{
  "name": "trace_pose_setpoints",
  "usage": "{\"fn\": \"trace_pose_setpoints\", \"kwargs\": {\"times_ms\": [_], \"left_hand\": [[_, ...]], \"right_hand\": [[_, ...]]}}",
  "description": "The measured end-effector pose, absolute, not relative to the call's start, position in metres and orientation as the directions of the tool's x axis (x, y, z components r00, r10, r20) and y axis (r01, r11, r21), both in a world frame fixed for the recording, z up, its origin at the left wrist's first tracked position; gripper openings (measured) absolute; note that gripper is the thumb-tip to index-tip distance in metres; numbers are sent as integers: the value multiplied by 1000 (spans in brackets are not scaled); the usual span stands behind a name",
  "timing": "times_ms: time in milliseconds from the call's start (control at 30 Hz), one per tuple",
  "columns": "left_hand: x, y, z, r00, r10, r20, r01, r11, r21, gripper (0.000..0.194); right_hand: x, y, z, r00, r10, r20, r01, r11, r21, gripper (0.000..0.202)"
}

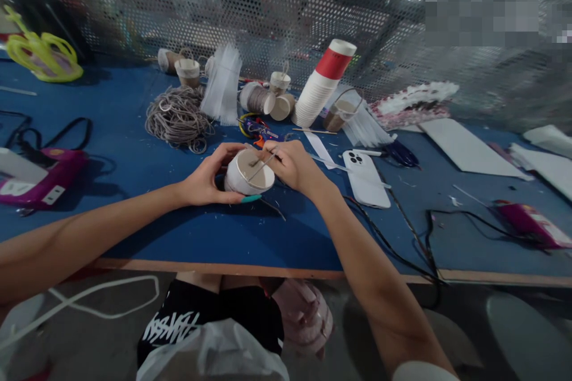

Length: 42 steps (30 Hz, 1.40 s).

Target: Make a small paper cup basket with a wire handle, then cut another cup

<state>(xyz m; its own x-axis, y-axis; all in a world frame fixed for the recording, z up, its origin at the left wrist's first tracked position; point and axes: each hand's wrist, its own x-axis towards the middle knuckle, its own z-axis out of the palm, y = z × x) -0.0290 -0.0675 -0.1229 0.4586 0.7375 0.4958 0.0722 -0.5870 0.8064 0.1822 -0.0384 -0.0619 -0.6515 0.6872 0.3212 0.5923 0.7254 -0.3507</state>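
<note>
My left hand (213,177) is wrapped round a white paper cup (236,179), which tilts so that its mouth faces me. My right hand (290,165) is at the cup's far right rim, fingers closed in a pinch on a thin greyish strand (263,168) that reaches into the cup. Whether it is cord or a thin stick, I cannot tell. Below the cup, a loose end of dark cord (273,209) trails onto the blue table. Just behind the hands lies a dark blue glue gun (259,128) with an orange part, partly hidden by my right hand.
Behind the hands lie a heap of grey-brown cord (177,117), a leaning stack of paper cups (318,88), clear glue sticks (222,86) and several cord-wrapped cups (188,73). A white phone (366,181) and black cables (379,238) lie right; a magenta box (58,175) lies left.
</note>
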Motion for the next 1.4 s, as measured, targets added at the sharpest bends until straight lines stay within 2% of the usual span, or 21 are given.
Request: {"fn": "trace_pose_setpoints", "kwargs": {"times_ms": [233, 567, 767, 900, 1067, 1200, 1400], "left_hand": [[-31, -67, -125, 468, 703, 535, 66, -632, 772, 77], [-31, -67, -122, 477, 722, 502, 77, -603, 794, 79], [-31, -67, -123, 467, 731, 499, 34, -578, 815, 81], [-32, -68, -122, 470, 755, 457, 33, -533, 846, 83], [-37, -65, -120, 469, 781, 413, 85, -506, 859, 81], [-42, -60, -118, 500, 763, 410, 89, -516, 852, 72], [-45, -55, -113, 480, 756, 445, 12, -513, 858, 79]], "right_hand": [[181, -38, -62, -720, 601, 347, 498, 796, -344, 71], [182, -37, -62, -752, 564, 340, 485, 824, -293, 76], [182, -38, -61, -733, 606, 309, 496, 787, -366, 73], [182, -37, -63, -736, 592, 329, 477, 798, -369, 74], [183, -36, -65, -696, 615, 370, 458, 777, -431, 71], [185, -40, -63, -652, 667, 361, 472, 730, -495, 59], [184, -43, -64, -648, 652, 393, 500, 754, -427, 48]]}}
